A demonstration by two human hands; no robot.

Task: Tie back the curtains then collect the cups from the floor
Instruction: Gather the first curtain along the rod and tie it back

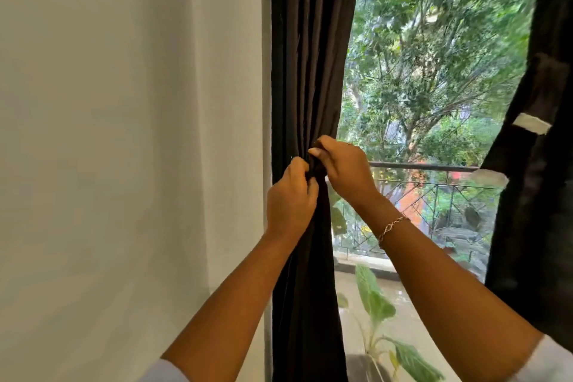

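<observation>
A dark brown curtain (310, 56) hangs gathered at the left side of the window, next to the wall. My left hand (291, 198) and my right hand (344, 167) both grip a dark tie-back band wrapped round the curtain's gathered waist; the band is mostly hidden under my fingers. A second dark curtain (539, 164) hangs at the right edge, with white tabs (531, 123) on its band. No cups are in view.
A white wall (124, 133) fills the left half. Through the window are trees, a balcony railing (434, 169) and a leafy potted plant (378, 304) low in the middle.
</observation>
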